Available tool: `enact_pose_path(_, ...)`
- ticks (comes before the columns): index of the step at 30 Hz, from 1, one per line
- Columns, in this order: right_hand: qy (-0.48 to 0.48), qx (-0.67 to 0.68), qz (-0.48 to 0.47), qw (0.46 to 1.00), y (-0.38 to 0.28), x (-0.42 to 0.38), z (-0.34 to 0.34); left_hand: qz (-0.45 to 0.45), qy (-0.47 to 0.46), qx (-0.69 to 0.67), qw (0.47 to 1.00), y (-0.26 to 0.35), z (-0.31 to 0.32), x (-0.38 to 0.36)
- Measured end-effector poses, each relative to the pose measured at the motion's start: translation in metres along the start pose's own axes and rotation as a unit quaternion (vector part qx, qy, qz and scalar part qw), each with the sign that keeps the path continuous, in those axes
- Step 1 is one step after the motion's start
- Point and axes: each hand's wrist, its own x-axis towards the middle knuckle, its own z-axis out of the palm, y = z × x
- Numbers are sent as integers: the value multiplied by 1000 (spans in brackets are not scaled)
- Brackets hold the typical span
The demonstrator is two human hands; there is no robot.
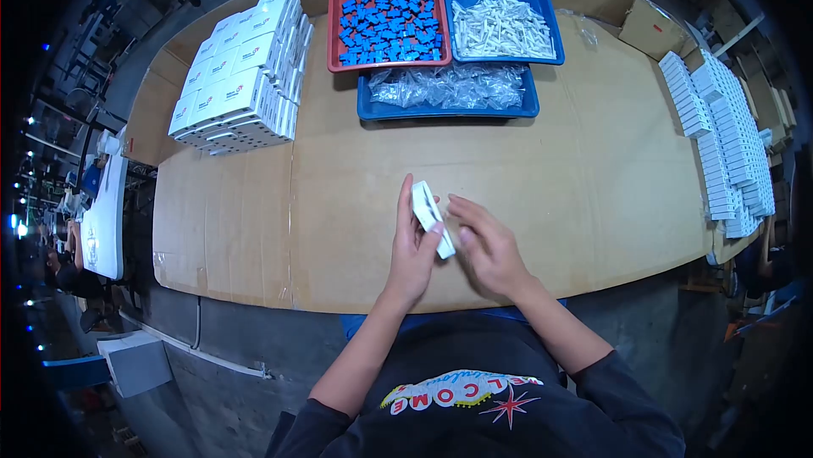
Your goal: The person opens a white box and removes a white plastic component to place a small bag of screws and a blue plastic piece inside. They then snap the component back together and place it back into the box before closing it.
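A small white box (425, 204) stands on its narrow side in my left hand (411, 259), with the thumb pressed on its near part and the fingers behind it. A dark slit shows along the side turned up. My right hand (493, 253) is just to the right of the box, its fingers partly bent and spread, with nothing seen in them. Both hands are over the near middle of the cardboard-covered table (364, 178).
Stacked white boxes (233, 77) stand at the back left, more white boxes (720, 136) at the far right. At the back are a red tray (334, 34) of blue parts, a blue tray (555, 43) of white pieces and a lower blue tray (449, 115) of clear plastic bags.
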Motion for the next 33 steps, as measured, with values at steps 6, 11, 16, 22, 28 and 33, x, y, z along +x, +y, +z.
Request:
enact_pose_path(6,-58,341,310,886,-19,20,-13,110,-110,153,976,-6,0,-1)
enact_pose_path(11,27,348,242,905,-14,9,11,43,-75,7,996,-11,-1,0)
enact_pose_path(16,89,330,199,919,-20,-2,35,21,-34,-19,999,-7,14,-1)
enact_pose_path(22,75,198,112,971,-26,-4,33,59,-4,22,998,-10,21,-4)
enact_pose_path(28,82,144,68,984,-30,-4,31,83,0,82,993,-9,18,-6)
enact_pose_path(33,86,143,56,984,-28,-6,28,82,-14,37,996,-8,18,-8)
